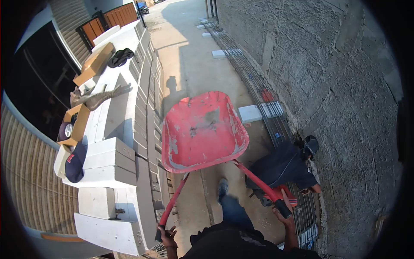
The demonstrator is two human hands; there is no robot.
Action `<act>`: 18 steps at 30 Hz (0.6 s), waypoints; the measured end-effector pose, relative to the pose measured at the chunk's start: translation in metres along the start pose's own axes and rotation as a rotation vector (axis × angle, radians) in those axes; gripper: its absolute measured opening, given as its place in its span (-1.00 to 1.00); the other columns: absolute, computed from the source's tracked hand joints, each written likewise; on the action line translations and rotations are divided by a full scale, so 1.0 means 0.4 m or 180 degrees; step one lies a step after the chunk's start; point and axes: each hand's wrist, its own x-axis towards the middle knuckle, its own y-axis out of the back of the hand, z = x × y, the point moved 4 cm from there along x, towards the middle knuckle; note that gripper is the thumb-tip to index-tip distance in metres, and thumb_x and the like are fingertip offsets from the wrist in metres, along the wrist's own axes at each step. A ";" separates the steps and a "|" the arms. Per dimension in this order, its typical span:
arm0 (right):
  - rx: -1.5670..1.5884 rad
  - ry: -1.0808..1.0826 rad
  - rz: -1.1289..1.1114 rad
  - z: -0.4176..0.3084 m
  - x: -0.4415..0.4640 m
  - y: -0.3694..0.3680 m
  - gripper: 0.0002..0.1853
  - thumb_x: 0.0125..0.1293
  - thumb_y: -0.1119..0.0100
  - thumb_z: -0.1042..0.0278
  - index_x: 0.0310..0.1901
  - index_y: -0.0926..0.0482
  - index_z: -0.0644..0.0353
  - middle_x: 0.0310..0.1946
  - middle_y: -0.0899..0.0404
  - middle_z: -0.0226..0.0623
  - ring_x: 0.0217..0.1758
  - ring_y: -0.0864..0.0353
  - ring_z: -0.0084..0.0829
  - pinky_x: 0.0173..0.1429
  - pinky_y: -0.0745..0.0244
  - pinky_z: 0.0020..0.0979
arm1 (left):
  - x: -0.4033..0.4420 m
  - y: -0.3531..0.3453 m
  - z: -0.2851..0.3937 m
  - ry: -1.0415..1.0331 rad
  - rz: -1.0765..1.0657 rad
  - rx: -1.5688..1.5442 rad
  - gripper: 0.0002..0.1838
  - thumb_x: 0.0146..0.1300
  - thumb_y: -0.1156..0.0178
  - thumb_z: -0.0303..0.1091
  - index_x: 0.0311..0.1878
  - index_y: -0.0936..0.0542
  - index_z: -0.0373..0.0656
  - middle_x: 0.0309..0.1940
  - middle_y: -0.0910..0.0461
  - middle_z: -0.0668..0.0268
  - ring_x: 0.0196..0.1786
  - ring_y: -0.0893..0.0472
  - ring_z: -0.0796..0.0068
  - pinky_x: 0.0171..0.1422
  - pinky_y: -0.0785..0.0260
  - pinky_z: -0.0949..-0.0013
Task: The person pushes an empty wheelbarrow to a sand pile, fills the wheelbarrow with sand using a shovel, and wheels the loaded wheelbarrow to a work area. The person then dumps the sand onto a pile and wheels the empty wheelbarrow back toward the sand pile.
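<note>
— Where is the wheelbarrow (pixel 205 131)?
— Just about at the centre, its red tray scuffed and holding only pale residue, the two handles running back toward five and seven o'clock.
— And the hands?
— The left hand (pixel 169 238), at seven, is curled against the black grip of its handle. The right hand (pixel 284 212), between four and five, is wrapped around the other grip.
— Who is that at four o'clock?
— A co-worker (pixel 282 168) in dark clothes, bent low over the steel bars (pixel 250 77) beside the rough wall (pixel 319 73). A white block (pixel 250 114) lies under the bars at two.
— What sits on the left?
— White blocks (pixel 97 203), with a dark cap (pixel 76 163) between eight and nine, an open cardboard box (pixel 80 125) at nine, a cat (pixel 101 99) lying just above it, and black cloth (pixel 120 58) past ten.
</note>
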 end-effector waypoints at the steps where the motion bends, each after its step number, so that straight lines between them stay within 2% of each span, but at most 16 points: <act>1: 0.0044 0.0028 -0.0060 -0.034 0.090 -0.019 -0.10 -0.11 -0.27 0.52 0.34 -0.08 0.12 -0.44 -0.51 -0.38 -0.41 -0.48 -0.57 -0.21 -0.42 -0.50 | 0.051 -0.067 0.045 -0.0052 0.0060 -0.0010 -0.35 0.25 0.09 0.21 0.33 -0.11 0.14 -0.79 -0.26 0.41 -0.41 -0.60 0.31 -0.28 -0.42 0.29; 3: 0.0416 0.0116 -0.0186 -0.112 0.257 -0.039 -0.06 -0.11 -0.25 0.50 0.36 0.00 0.14 -0.45 -0.52 -0.38 -0.44 -0.46 -0.59 -0.28 -0.41 -0.53 | 0.152 -0.228 0.146 -0.0149 -0.0150 0.0100 -0.37 0.25 0.07 0.17 0.31 -0.16 0.09 -0.78 -0.28 0.41 -0.41 -0.60 0.31 -0.30 -0.43 0.32; 4: 0.0510 0.0070 -0.0178 -0.124 0.342 -0.055 -0.11 -0.07 -0.24 0.45 0.35 -0.03 0.18 -0.44 -0.54 -0.37 -0.45 -0.45 -0.64 -0.32 -0.39 -0.56 | 0.206 -0.301 0.189 -0.0194 -0.0143 0.0033 -0.37 0.25 0.03 0.14 0.29 -0.19 0.02 -0.76 -0.31 0.41 -0.41 -0.60 0.32 -0.31 -0.44 0.33; 9: 0.0675 0.0195 -0.0291 -0.213 0.773 -0.129 -0.20 -0.01 -0.28 0.39 0.30 -0.14 0.19 -0.43 -0.57 -0.34 -0.47 -0.45 -0.66 -0.30 -0.40 -0.57 | 0.488 -0.653 0.346 -0.0527 -0.0266 -0.0029 -0.36 0.25 -0.02 0.09 0.28 -0.19 -0.07 -0.74 -0.32 0.41 -0.41 -0.61 0.33 -0.34 -0.46 0.32; 11: 0.0391 0.0285 -0.0474 -0.243 0.927 -0.165 -0.23 0.05 -0.29 0.25 0.29 -0.15 0.21 -0.44 -0.56 -0.37 -0.39 -0.48 -0.64 -0.26 -0.40 -0.60 | 0.615 -0.768 0.362 -0.0528 -0.0260 -0.0139 -0.36 0.24 -0.03 0.07 0.28 -0.19 -0.08 -0.73 -0.33 0.40 -0.44 -0.60 0.33 -0.39 -0.46 0.33; 13: 0.0344 0.0245 -0.0461 -0.245 1.076 -0.215 -0.28 0.06 -0.29 0.26 0.25 -0.20 0.24 -0.40 -0.54 -0.36 -0.37 -0.49 -0.63 -0.24 -0.41 -0.57 | 0.692 -0.904 0.409 -0.0528 -0.0182 -0.0244 -0.36 0.24 -0.04 0.06 0.28 -0.20 -0.09 -0.73 -0.34 0.39 -0.47 -0.60 0.32 -0.43 -0.46 0.32; 15: 0.0650 0.0149 -0.0042 -0.225 1.218 -0.243 -0.31 0.02 -0.32 0.38 0.22 -0.27 0.23 -0.42 -0.52 -0.45 -0.40 -0.45 -0.68 -0.26 -0.39 -0.61 | 0.786 -1.030 0.452 -0.0495 -0.0135 -0.0081 -0.33 0.22 -0.06 0.08 0.29 -0.20 -0.08 -0.75 -0.33 0.38 -0.46 -0.61 0.30 -0.39 -0.46 0.33; 17: 0.0430 0.0244 -0.0037 -0.332 1.394 -0.276 -0.36 0.05 -0.30 0.39 0.20 -0.29 0.23 -0.40 -0.48 -0.49 -0.39 -0.43 -0.70 -0.26 -0.38 -0.62 | 0.912 -1.152 0.491 -0.0317 -0.0161 -0.0224 -0.32 0.21 -0.07 0.10 0.30 -0.19 -0.06 -0.75 -0.32 0.39 -0.45 -0.62 0.29 -0.39 -0.46 0.32; 18: 0.0805 0.0116 -0.0045 -0.348 1.484 -0.300 -0.38 0.06 -0.29 0.40 0.19 -0.30 0.23 -0.40 -0.48 -0.49 -0.39 -0.43 -0.70 -0.26 -0.37 -0.62 | 0.967 -1.225 0.527 -0.0343 -0.0175 -0.0186 -0.32 0.21 -0.06 0.11 0.30 -0.19 -0.05 -0.75 -0.32 0.40 -0.43 -0.62 0.30 -0.37 -0.45 0.33</act>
